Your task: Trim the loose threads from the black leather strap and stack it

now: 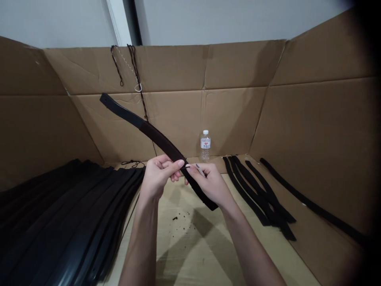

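A long curved black strip [162, 141] slants through the air before me, its bare, smooth upper end at the left and a dark brown-black cover around its middle. My left hand [160, 171] pinches the covered part, thumb on top and fingers beneath. Close beside it, my right hand [208, 180] is closed at the strip's lower stretch, its thumb against the edge. A slim silver-grey tool [200, 171] sticks out between the right thumb and forefinger; its kind is hard to make out. A short dark thread or loose end shows between the two thumbs.
Many black strips [59, 214] lie side by side at the left. Several narrower dark strips [258, 190] lie at the right. A water bottle [205, 145] stands at the back by the cardboard wall [238, 111]. Dark cords [133, 63] hang over it. Dark crumbs [184, 222] dot the table [190, 262].
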`<state>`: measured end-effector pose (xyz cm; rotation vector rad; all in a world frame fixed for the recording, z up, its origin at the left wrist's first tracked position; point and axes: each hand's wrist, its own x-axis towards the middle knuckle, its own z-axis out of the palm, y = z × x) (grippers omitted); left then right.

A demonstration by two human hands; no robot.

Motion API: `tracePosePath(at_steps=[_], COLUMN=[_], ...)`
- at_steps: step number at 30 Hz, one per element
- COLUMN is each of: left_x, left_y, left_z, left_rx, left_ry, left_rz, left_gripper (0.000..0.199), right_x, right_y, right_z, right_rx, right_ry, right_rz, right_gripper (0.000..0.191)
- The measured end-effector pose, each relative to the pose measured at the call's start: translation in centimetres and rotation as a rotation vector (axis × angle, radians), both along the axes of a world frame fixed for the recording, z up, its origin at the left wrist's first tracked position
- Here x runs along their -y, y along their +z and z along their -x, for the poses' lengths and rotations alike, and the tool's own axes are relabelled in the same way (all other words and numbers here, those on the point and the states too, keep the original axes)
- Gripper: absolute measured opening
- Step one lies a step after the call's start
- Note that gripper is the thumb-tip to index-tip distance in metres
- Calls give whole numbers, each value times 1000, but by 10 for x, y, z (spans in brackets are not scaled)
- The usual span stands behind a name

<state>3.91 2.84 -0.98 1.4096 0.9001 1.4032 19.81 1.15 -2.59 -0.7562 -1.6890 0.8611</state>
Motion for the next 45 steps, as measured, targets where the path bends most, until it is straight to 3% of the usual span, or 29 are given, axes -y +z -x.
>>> tracePosePath(at_steps=[4,12,17,23,28,33,39,45], left_x=[-1,0,1,1,0,0,5,7], left_y=[0,1,1,2,1,-2,0,-1], left_z=[3,8,9,6,5,3,1,-2], left_rx=[-3,-34,-139,-129,-54,46,134,190], left_ry=[-62,-170,-114,-4,-31,-147,-166,-214], left_rz=[35,35,-28,-72,-96,-174,-152,-158], left_gripper=[29,30,25,29,31,48,42,42], right_x=[-3,-5,-4,-2,2,4,0,-7], right_y=[-5,-10,-9,-10,-5,-1,-6,-8], right_z=[3,3,3,4,4,4,-1,0], right_rx=[-72,-63,-20,-11,39,-22,-231,-334], right_ry=[21,-6,-69,-10,19,50,249,367], right_rz=[69,93,44,-16,-60,43,281,364], right_gripper=[34,38,31,27,20,35,38,38])
